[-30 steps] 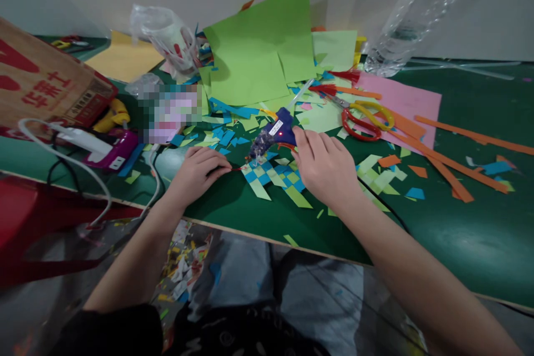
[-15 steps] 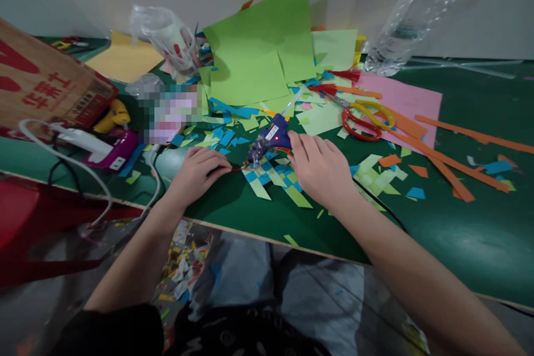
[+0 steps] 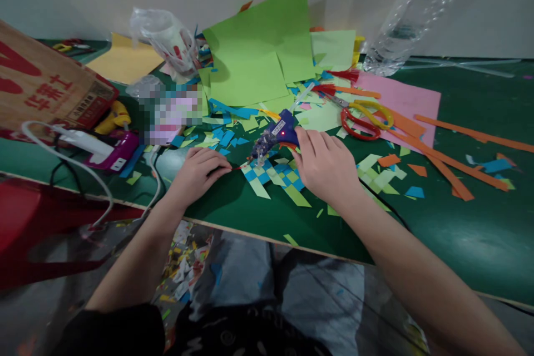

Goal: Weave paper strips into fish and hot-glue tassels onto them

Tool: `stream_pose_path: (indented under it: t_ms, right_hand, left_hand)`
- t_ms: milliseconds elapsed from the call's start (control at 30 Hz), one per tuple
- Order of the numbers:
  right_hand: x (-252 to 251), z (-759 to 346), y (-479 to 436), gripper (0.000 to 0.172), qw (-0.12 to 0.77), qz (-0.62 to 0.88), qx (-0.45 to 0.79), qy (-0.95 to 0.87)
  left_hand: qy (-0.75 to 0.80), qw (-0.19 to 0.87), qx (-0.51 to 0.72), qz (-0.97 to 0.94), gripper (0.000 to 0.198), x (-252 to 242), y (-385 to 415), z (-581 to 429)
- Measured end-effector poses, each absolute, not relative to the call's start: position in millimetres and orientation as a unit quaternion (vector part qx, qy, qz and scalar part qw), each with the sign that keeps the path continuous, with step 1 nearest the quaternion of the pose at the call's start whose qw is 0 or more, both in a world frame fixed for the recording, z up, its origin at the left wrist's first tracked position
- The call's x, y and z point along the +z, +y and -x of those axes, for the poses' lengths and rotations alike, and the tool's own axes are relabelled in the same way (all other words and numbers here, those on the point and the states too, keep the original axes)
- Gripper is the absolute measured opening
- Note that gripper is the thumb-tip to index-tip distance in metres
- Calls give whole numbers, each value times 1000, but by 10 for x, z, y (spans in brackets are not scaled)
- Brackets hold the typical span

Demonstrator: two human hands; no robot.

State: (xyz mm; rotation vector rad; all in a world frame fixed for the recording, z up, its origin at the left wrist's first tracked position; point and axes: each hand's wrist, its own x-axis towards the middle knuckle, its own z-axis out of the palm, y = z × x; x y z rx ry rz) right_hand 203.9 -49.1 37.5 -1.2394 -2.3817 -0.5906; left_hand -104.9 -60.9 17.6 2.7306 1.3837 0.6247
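Note:
My right hand point(image 3: 327, 166) is closed round the handle of a blue hot glue gun point(image 3: 278, 132) with a small red light lit. A clear glue stick point(image 3: 302, 97) pokes out of its back end, and its clouded nozzle points down and left. My left hand point(image 3: 204, 172) pinches a thin red cord point(image 3: 239, 167) that runs right, towards the glue gun's nozzle. Just below the glue gun, a woven piece of blue and green paper strips point(image 3: 292, 179) lies on the table; the nozzle is by its left corner.
Red-and-yellow-handled scissors point(image 3: 364, 118) lie on pink paper point(image 3: 417, 94) at right, beside orange strips point(image 3: 442, 164). A water bottle point(image 3: 411, 22) stands behind. Left are a paper bag point(image 3: 45, 78) and a purple-and-white power strip point(image 3: 110, 150). Paper scraps point(image 3: 227, 136) litter the green table point(image 3: 233, 200).
My right hand has moved the glue gun slightly to the right, its nozzle drawing a little away from the red cord's end. My left hand stays in place.

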Motion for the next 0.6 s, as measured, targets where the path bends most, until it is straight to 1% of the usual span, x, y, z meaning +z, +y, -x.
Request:
stream_pose_path:
  t_ms: [133, 333, 600]
  right_hand:
    - [390, -2034, -491, 45, 201, 448, -200, -848]
    - [367, -1996, -497, 46, 185, 446, -174, -858]
    - [334, -1990, -484, 47, 170, 439, -176, -864]
  left_hand:
    - [451, 18, 198, -870, 20, 175, -606, 1053]
    - [455, 20, 199, -868, 20, 178, -609, 1048]
    - [460, 23, 192, -866, 24, 176, -612, 1046]
